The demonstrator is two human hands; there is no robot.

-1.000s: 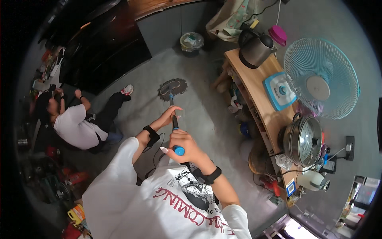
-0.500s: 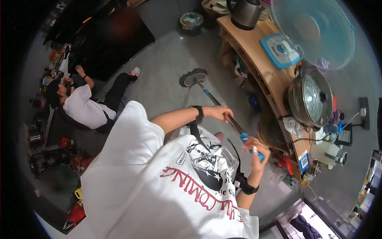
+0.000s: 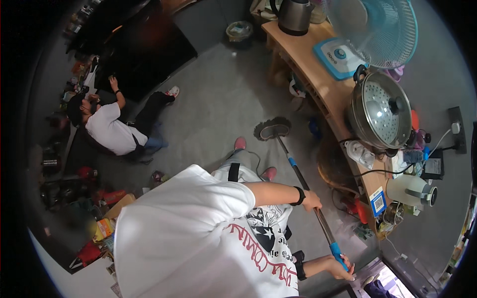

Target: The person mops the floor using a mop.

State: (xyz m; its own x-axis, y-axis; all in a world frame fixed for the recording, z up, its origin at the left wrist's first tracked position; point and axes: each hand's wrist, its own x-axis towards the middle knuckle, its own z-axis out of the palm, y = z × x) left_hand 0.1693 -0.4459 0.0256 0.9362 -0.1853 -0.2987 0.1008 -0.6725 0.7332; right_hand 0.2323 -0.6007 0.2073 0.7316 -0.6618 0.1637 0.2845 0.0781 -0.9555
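A long-handled mop [image 3: 298,174] slants across the floor, its oval grey fringed head [image 3: 273,129] lying flat beyond my feet. The pole is dark metal with a blue collar near the head and a blue grip at the upper end. My left hand [image 3: 311,200], a black band on its wrist, wraps round the middle of the pole. Lower right, my right hand [image 3: 342,267] closes on the blue grip's end, also with a black wristband. Part of its fingers is hidden behind the grip. My pink shoes [image 3: 240,143] stand on the grey floor, left of the pole.
Along the right runs a wooden counter [image 3: 318,79] bearing a kettle [image 3: 294,17], blue-white appliance [image 3: 340,57], fan [image 3: 372,30] and lidded steamer [image 3: 381,110]. A lined bin [image 3: 239,32] stands at the back. A seated person [image 3: 115,124] is left, beside cluttered shelves. Cables hang at right.
The mop head has slid right and closer to my feet. Both my hands have moved right and nearer with the pole, farther apart. The seated person's raised hand has shifted.
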